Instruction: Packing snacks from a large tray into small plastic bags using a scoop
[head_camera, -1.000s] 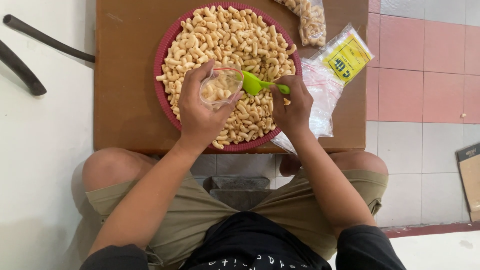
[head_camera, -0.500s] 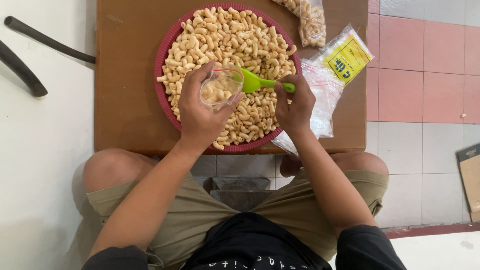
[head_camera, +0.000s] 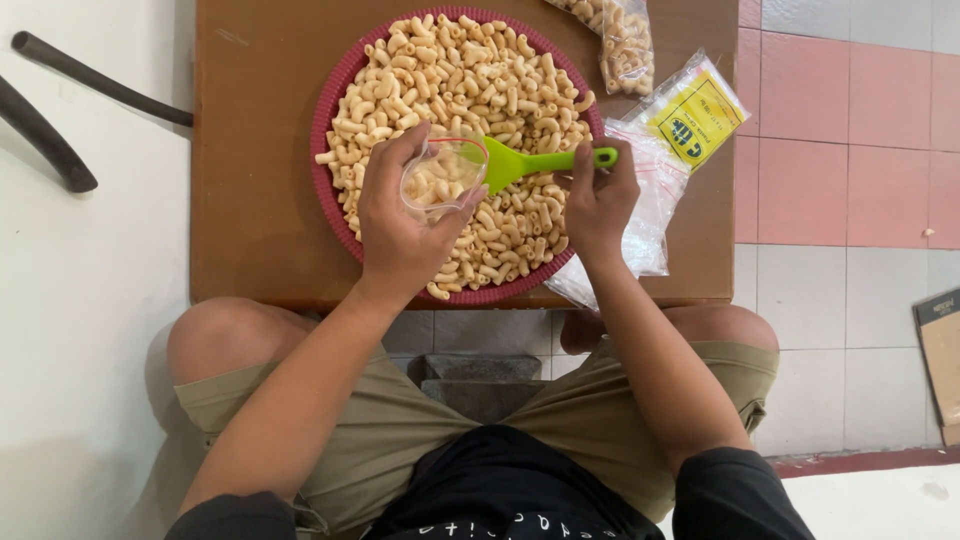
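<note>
1. Head view, looking straight down: I see a round red tray (head_camera: 330, 100) heaped with pale elbow-shaped crackers (head_camera: 470, 70), sitting on a low brown table (head_camera: 250, 200) between the person's knees.
2. My read of the left hand (head_camera: 400, 225): its fingers are curled around a small clear plastic cup (head_camera: 440, 178), gripping it from the near side. The cup tilts over the tray's middle, its mouth facing right toward the scoop, and it already holds some crackers.
3. The right hand (head_camera: 600, 200) is closed on the handle of a bright green scoop (head_camera: 530, 162), pinching it near the handle's round end.
4. The scoop's long axis runs almost level across the picture, left to right. Its blade points left and meets the cup's rim; the handle end points right, past the tray's edge.
5. Just right of the tray I see a stack of empty clear bags (head_camera: 650, 200) under the right hand, with a yellow-labelled packet (head_camera: 695, 115) beside them.
6. A filled clear bag (head_camera: 625, 45) of the same crackers lies at the table's far edge.
7. Two dark hoses (head_camera: 60, 110) lie on the white floor to the left.
</note>
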